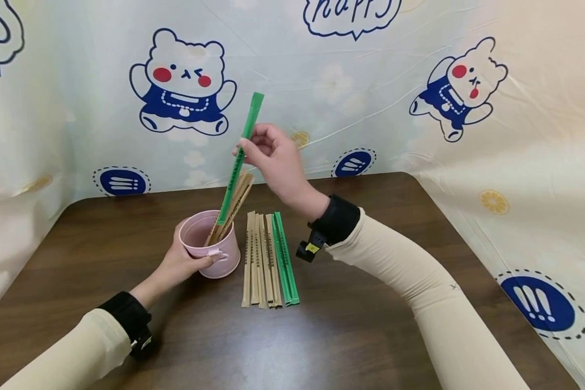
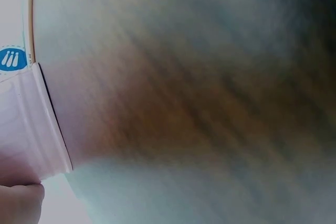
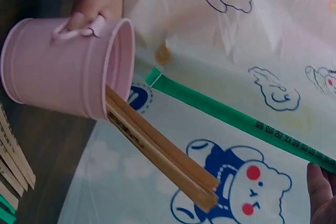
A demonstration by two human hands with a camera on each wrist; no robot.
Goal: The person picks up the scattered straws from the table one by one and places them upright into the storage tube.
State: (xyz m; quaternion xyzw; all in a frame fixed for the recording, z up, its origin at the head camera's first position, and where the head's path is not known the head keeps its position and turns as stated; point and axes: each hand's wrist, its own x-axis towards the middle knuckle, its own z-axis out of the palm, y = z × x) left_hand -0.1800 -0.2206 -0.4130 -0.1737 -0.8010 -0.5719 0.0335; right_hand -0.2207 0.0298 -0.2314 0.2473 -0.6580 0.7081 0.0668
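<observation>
My right hand (image 1: 278, 162) pinches a long green paper-wrapped straw (image 1: 236, 168) by its upper part and holds it tilted above a small pink pail (image 1: 230, 257). In the right wrist view the straw's lower end (image 3: 155, 77) is apart from the pail's rim. Several brown paper-wrapped straws (image 3: 157, 153) stand in the pail, leaning against its rim. My left hand (image 1: 175, 265) grips the pail from the left side, with the thumb near its small handle. The left wrist view is mostly blurred; part of the pail (image 2: 23, 124) shows at its left edge.
Just right of the pail, several brown wrapped straws (image 1: 254, 260) lie side by side on the dark wooden table (image 1: 200, 336). Beside them lie green wrapped straws (image 1: 285, 260). A cloth printed with bears (image 1: 185, 81) hangs behind the table.
</observation>
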